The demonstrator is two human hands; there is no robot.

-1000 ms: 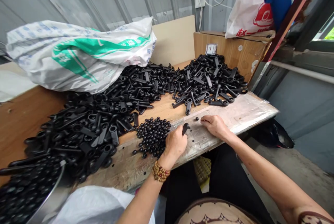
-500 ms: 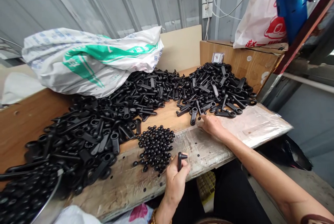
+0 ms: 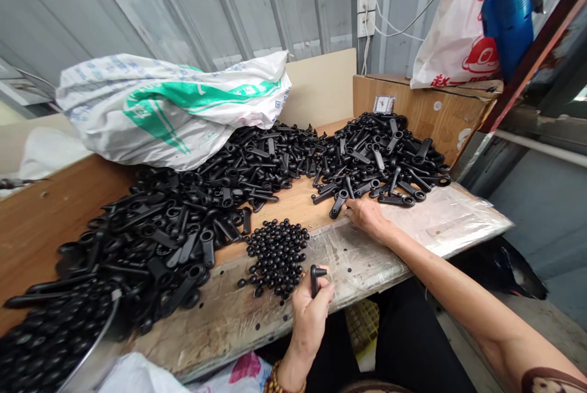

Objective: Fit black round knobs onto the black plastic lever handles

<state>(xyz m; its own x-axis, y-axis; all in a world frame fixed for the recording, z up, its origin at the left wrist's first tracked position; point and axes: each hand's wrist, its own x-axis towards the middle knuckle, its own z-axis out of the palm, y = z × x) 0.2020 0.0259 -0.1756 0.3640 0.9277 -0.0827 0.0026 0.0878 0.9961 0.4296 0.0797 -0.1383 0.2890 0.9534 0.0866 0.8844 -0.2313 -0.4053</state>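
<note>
Near the table's front edge, my left hand (image 3: pixel 309 313) is closed round a black handle (image 3: pixel 315 280), whose short peg points right. Just beyond it lies a heap of small black balls (image 3: pixel 279 252). My right hand (image 3: pixel 367 217) reaches to the front of the right-hand pile of black handles (image 3: pixel 380 154), beside a handle with a ring end (image 3: pixel 338 203). Its fingers are pressed together at the tips, and what they hold, if anything, is hidden.
A larger pile of black handles (image 3: pixel 183 222) spreads across the left. A metal bowl (image 3: pixel 94 344) of black balls stands at the lower left. Behind are a white and green sack (image 3: pixel 183 106), a wooden box (image 3: pixel 422 112) and a hanging blue tool (image 3: pixel 511 14).
My right hand has shifted slightly left at the pile's front, and the ring-ended handle beside it has tilted. My left hand still holds its handle. The camera view has shifted a little.
</note>
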